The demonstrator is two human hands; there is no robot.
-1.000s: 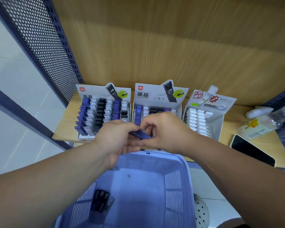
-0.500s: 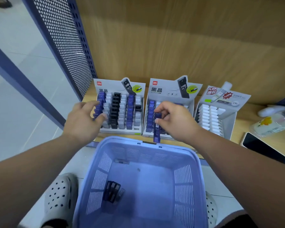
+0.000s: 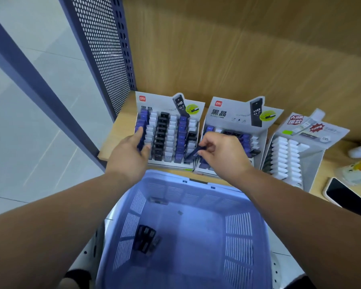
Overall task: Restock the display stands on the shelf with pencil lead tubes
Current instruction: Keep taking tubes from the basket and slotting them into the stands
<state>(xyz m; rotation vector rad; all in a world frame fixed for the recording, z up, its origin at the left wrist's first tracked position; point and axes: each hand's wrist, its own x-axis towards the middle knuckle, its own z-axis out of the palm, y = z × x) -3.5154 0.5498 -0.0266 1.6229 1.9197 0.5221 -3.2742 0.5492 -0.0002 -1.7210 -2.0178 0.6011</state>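
At the far left a blue perforated metal side panel (image 3: 104, 49) closes off the light wooden shelf (image 3: 113, 140), where three grey cardboard display stands sit side by side. The left display stand (image 3: 167, 101) is packed with upright columns of blue, white and black pencil lead tubes (image 3: 162, 134). The left hand (image 3: 129, 157) reaches over its front left corner with the fingers fairly straight and the thumb held apart. Its fingertips (image 3: 141, 131) touch the outermost blue column, and it grips nothing that can be seen. Just to the right, the right hand (image 3: 223, 155) has its fingers curled and pinches a single dark blue pencil lead tube (image 3: 193, 154). The tube is tilted above the gap between the left stand and the middle display stand (image 3: 231, 113), with its lower end towards the left stand's front right corner. The middle stand holds blue, white and black tubes, largely hidden by that hand. The right display stand (image 3: 313, 140) carries rows of white tubes. In front of the shelf, below both forearms, is a lavender slotted plastic basket (image 3: 265, 236) with a small cluster of dark tubes (image 3: 146, 238) on its floor near the left wall. At the far right a black phone (image 3: 346, 197) lies on the shelf beside a blurred clear bottle (image 3: 358, 170).
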